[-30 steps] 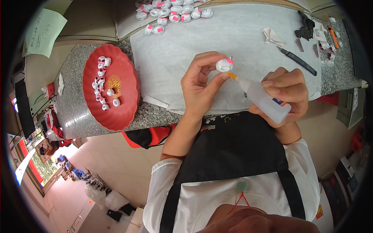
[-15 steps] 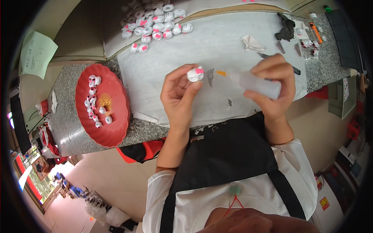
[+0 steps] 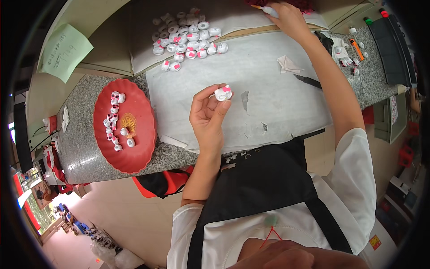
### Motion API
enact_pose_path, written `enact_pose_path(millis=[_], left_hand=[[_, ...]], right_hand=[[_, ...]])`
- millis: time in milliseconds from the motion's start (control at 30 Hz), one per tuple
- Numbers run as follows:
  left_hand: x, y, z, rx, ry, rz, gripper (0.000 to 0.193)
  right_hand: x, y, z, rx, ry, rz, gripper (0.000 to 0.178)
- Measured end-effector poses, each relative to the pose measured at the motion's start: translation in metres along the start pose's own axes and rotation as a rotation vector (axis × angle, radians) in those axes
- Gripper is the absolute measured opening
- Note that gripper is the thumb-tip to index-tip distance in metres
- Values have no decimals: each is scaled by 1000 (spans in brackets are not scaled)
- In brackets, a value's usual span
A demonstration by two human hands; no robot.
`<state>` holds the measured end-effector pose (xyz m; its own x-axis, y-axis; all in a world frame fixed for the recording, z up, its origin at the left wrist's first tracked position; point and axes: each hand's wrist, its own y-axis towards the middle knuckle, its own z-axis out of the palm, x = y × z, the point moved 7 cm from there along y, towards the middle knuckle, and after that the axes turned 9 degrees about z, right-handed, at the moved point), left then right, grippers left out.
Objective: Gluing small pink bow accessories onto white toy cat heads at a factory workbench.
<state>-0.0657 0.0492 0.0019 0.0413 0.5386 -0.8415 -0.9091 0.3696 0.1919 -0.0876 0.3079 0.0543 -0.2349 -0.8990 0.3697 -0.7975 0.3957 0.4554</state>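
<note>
A small white figurine head with a pink bow (image 3: 223,93) is pinched between the thumb and fingers of my left hand (image 3: 207,112), above the white paper sheet (image 3: 268,110). My right hand (image 3: 288,20) is stretched out to the far edge of the worktop. It grips a translucent squeeze bottle (image 3: 270,10) with an orange tip pointing left, beside a dark red pile (image 3: 300,4) that the picture's top edge cuts off. Left of the paper, a red scalloped plate (image 3: 145,157) holds a line of small white, pink and dark pieces.
Many similar white pieces (image 3: 192,40) are heaped at the back left. A dark knife (image 3: 307,81) and a crumpled tissue (image 3: 288,65) lie on the right of the paper, with grey scraps (image 3: 245,99) mid-sheet. An orange cutter (image 3: 357,48) rests on the granite.
My right hand has carried the squeeze bottle from beside the figurine head to the far edge near the dark red pile. My left hand keeps its hold. The whole view has shifted slightly.
</note>
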Motion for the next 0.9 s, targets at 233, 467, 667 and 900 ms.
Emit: enact_pose_path(millis=[233,467,667,900], left_hand=[[-1,-1,-1,1,1,-26,30],[0,1,2,31,-1,-28,29],[2,1,3,21,-11,-38,30],[3,-1,0,23,-29,-55,30]], right_hand=[[5,0,4,61,-13,-13,11],[-9,18,11,143,-145,7,16],[-17,19,19,265,-238,42,17],[2,-19,-3,277,425,148,6]])
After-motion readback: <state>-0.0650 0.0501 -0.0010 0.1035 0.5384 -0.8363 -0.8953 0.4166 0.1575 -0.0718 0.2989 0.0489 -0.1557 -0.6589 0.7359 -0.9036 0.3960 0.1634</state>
